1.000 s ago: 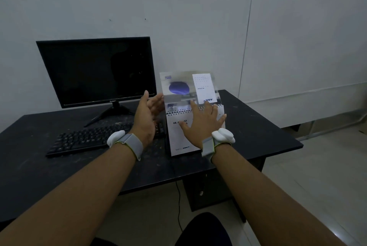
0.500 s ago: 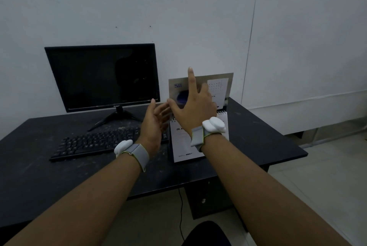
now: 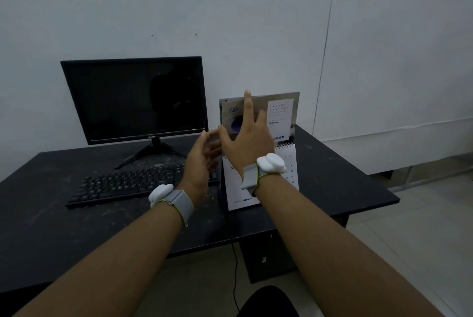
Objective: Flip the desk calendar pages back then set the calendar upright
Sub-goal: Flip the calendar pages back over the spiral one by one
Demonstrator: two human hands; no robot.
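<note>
Calendar (image 3: 259,163), one only, sits on the black desk (image 3: 345,183) just right of the keyboard (image 3: 143,184), w/ the front sheet sloping down toward the person and the spiral binding running left-right across the top. Long axis of the lifted page (image 3: 279,117) also runs left-right; that page stands up past the binding, printed side facing the camera, text on it upside down. Right hand (image 3: 245,145) is spread flat in front of the lifted page, index finger straight up to its top edge, other fingers loose, nothing pinched. Left hand (image 3: 202,160) hangs open at the calendar's left edge, fingers slightly curled; can't tell if they touch it. One monitor (image 3: 135,101), screen dark, behind the keyboard. Two wrist bands, one per arm, each w/ a white module.
</note>
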